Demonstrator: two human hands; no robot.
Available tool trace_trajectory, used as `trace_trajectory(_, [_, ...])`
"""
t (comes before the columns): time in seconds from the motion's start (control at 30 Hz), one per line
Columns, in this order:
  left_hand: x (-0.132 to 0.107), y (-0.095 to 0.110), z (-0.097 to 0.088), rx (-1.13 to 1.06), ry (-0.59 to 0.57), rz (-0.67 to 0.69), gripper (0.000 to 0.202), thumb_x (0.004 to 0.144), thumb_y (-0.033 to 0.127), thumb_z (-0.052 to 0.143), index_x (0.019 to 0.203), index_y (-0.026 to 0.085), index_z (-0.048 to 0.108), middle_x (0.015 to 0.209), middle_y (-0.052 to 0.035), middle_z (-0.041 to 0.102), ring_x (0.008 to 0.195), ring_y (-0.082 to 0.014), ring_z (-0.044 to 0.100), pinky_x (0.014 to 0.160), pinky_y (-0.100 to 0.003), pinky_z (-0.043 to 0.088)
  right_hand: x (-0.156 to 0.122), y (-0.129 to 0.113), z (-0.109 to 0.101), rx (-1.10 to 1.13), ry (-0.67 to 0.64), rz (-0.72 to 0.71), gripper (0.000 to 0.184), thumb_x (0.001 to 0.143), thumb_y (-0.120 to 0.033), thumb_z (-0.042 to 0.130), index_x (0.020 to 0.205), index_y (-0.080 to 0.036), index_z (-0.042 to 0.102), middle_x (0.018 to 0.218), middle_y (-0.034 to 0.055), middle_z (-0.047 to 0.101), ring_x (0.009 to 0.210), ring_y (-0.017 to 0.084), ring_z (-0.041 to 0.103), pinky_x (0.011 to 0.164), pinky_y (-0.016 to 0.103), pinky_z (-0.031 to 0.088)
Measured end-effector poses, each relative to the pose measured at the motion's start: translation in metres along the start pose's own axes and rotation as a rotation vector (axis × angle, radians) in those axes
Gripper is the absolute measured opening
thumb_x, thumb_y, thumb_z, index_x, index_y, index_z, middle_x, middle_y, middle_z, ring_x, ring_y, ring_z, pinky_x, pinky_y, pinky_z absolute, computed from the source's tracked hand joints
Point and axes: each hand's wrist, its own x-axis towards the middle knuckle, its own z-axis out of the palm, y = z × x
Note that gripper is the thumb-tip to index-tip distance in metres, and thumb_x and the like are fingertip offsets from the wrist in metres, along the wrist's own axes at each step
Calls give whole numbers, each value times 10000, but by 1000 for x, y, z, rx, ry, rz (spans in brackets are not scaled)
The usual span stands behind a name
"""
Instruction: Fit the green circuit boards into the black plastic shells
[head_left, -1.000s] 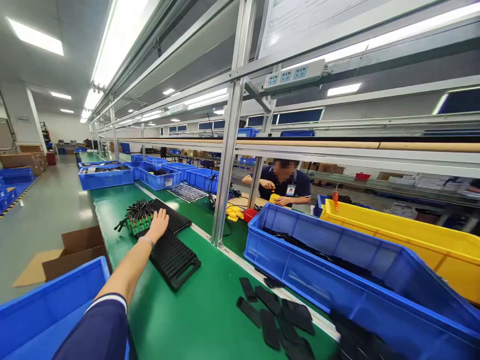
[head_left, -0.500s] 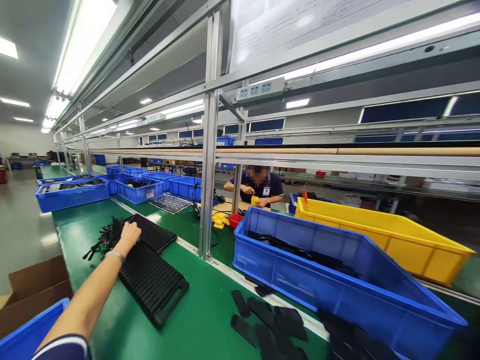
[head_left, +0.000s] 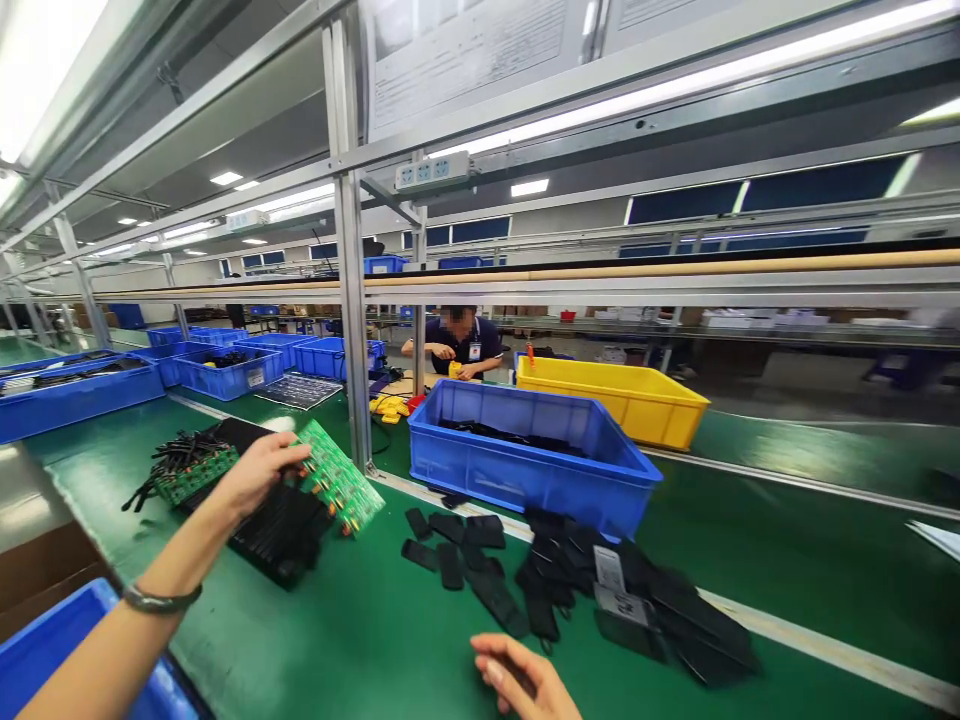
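Note:
A green circuit board with small parts along its lower edge is pinched at its left end by my left hand, tilted above the bench. Below that hand lies a black slotted rack, partly hidden by my forearm. Beside the rack sits a heap of black cables with another green board among them. At the bottom of the view my right hand hovers over the green bench, open, its fingers slightly bent and holding nothing. Nearest to it are scattered flat black pieces.
A blue bin with black parts stands beyond the pieces, a yellow bin behind it. A metal post rises from the bench. Across it a person works. Another blue bin is at lower left.
My left hand has lifted a green board from around the rack and cables and brought it rightward. My right hand has come into view. The camera has turned right.

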Motion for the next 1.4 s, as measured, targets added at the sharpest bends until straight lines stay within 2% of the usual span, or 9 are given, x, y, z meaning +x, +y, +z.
trace_trajectory(0.1, [-18, -29, 101, -262, -325, -237, 291, 701, 363, 720, 705, 148, 524, 584, -5, 598, 525, -131, 597, 446, -194, 373, -13, -20, -8, 377, -14, -36, 643, 688, -713, 628, 1102, -227, 701, 1083, 129, 694, 1039, 303, 604, 819, 404, 497])
trace_trajectory(0.2, [-34, -71, 182, -464, -464, -539, 151, 755, 212, 655, 766, 108, 546, 675, -88, 671, 597, -160, 664, 554, -234, 497, -23, -37, -19, 733, -47, -22, 751, 736, -781, 493, 1182, -198, 652, 1203, 146, 646, 1109, 286, 587, 919, 436, 466])
trace_trajectory(0.37, [-45, -119, 246, -560, -571, -800, 115, 799, 181, 602, 864, 102, 550, 757, -118, 696, 700, -218, 707, 606, -302, 554, -19, -34, -35, 858, 174, 114, 441, 774, -510, 677, 1015, -140, 678, 961, 117, 728, 834, 219, 688, 751, 359, 547])
trace_trajectory(0.53, [-50, -136, 258, -502, -615, -529, 366, 757, 377, 727, 982, 106, 627, 842, -90, 708, 626, -143, 663, 574, -239, 534, -13, -25, -39, 746, 259, 171, 412, 694, -465, 762, 867, -100, 681, 775, 102, 728, 605, 165, 668, 519, 242, 524])
trace_trajectory(0.73, [-63, -138, 257, -449, -614, -371, 472, 728, 511, 715, 969, 106, 685, 830, -83, 717, 612, -125, 622, 560, -217, 494, -8, -20, -25, 466, 392, 73, 534, 709, -629, 680, 848, -113, 682, 687, 58, 703, 502, 131, 615, 454, 219, 480])
trace_trajectory(0.87, [-65, -133, 258, -429, -619, -341, 540, 706, 553, 707, 1028, 120, 686, 944, -104, 720, 782, -199, 658, 711, -308, 544, -7, -15, -22, 381, 550, 62, 557, 672, -684, 666, 809, -144, 673, 674, 28, 685, 561, 155, 615, 469, 248, 507])
trace_trajectory(1.03, [-66, -135, 259, -391, -616, -341, 534, 726, 554, 684, 1041, 122, 676, 948, -103, 721, 794, -219, 662, 748, -351, 550, -11, -21, -25, 459, 424, 98, 449, 600, -525, 810, 791, -140, 682, 726, 39, 701, 617, 158, 644, 585, 280, 547])
trace_trajectory(1.27, [-73, -142, 265, -137, -439, -118, 415, 750, 553, 648, 721, 143, 700, 689, -55, 696, 679, -207, 621, 650, -281, 528, -9, -23, -11, 322, 656, 21, 394, 594, -506, 818, 686, -142, 697, 680, 50, 697, 640, 202, 642, 619, 340, 571])
trace_trajectory(1.4, [-72, -138, 262, -370, -422, -270, 396, 751, 512, 672, 882, 140, 705, 872, -78, 721, 800, -228, 644, 702, -314, 540, -13, -27, -14, 523, 535, 86, 420, 601, -487, 827, 809, -138, 721, 768, 76, 725, 673, 217, 668, 626, 339, 563])
